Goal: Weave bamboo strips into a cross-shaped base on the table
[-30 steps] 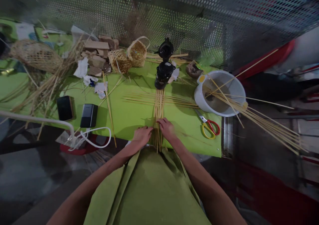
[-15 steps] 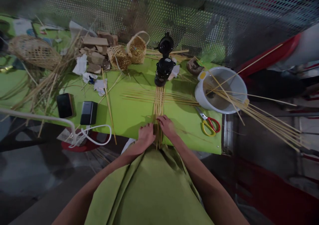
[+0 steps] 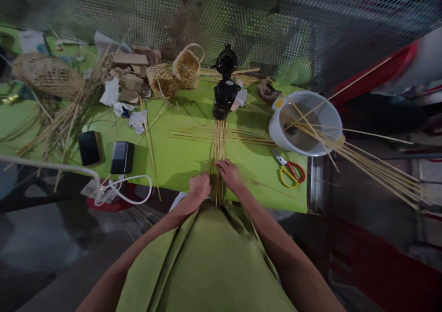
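Thin bamboo strips (image 3: 218, 139) lie lengthwise in front of me, their near ends by my apron, and cross a sideways set of bamboo strips (image 3: 245, 136). My left hand (image 3: 200, 186) is closed at the left edge of the lengthwise strips, with a strip at its fingertips. On their right side, the thumb and fingers of my right hand (image 3: 229, 173) pinch the strips. A black lidded container (image 3: 224, 100), its lid raised, stands on the far ends of the strips.
Scissors (image 3: 290, 173) with red and yellow handles lie right, below a white bucket (image 3: 276, 127) holding water and long strips. Left are a power bank (image 3: 122, 157) with a white cable and a phone (image 3: 90, 148). Woven baskets (image 3: 187, 67) stand at the back of the green table (image 3: 183, 164).
My left hand has drawn slightly left and away from the lengthwise strips. My right hand stays nearly in place on them. The view has shifted a little.
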A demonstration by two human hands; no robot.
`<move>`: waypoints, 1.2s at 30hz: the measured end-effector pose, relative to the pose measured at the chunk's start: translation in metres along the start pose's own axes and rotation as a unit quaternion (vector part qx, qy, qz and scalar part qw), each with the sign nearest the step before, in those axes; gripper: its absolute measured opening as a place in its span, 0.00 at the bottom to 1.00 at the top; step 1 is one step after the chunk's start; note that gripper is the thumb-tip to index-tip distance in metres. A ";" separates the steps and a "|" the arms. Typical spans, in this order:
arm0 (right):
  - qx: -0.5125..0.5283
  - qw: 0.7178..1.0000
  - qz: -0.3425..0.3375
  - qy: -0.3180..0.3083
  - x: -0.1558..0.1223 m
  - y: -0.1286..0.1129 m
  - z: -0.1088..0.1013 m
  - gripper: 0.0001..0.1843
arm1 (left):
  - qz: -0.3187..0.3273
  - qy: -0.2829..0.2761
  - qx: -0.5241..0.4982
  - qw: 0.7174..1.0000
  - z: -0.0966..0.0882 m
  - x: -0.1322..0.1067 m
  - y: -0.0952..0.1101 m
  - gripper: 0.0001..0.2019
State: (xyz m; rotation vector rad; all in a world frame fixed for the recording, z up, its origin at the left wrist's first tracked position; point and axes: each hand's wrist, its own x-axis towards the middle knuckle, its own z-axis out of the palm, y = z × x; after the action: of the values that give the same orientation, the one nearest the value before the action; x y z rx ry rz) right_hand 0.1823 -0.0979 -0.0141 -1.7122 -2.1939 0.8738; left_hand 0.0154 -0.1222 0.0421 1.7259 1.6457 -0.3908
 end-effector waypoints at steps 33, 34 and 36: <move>-0.005 1.000 -0.028 0.003 -0.001 0.008 0.004 0.19 | 0.010 -0.101 -0.137 0.985 0.045 -0.030 -0.026 0.15; -0.002 1.000 -0.028 0.003 -0.001 0.008 0.004 0.19 | 0.010 -0.106 -0.150 0.983 0.046 -0.029 -0.027 0.15; 0.002 1.000 -0.026 0.002 -0.001 0.008 0.004 0.19 | 0.019 -0.116 -0.189 0.975 0.049 -0.027 -0.029 0.14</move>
State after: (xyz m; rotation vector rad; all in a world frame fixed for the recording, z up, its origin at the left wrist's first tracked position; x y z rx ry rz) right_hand 0.1873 -0.0992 -0.0218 -1.6456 -2.2220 0.8615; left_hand -0.0044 -0.1764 0.0170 1.3703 1.4094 -0.2305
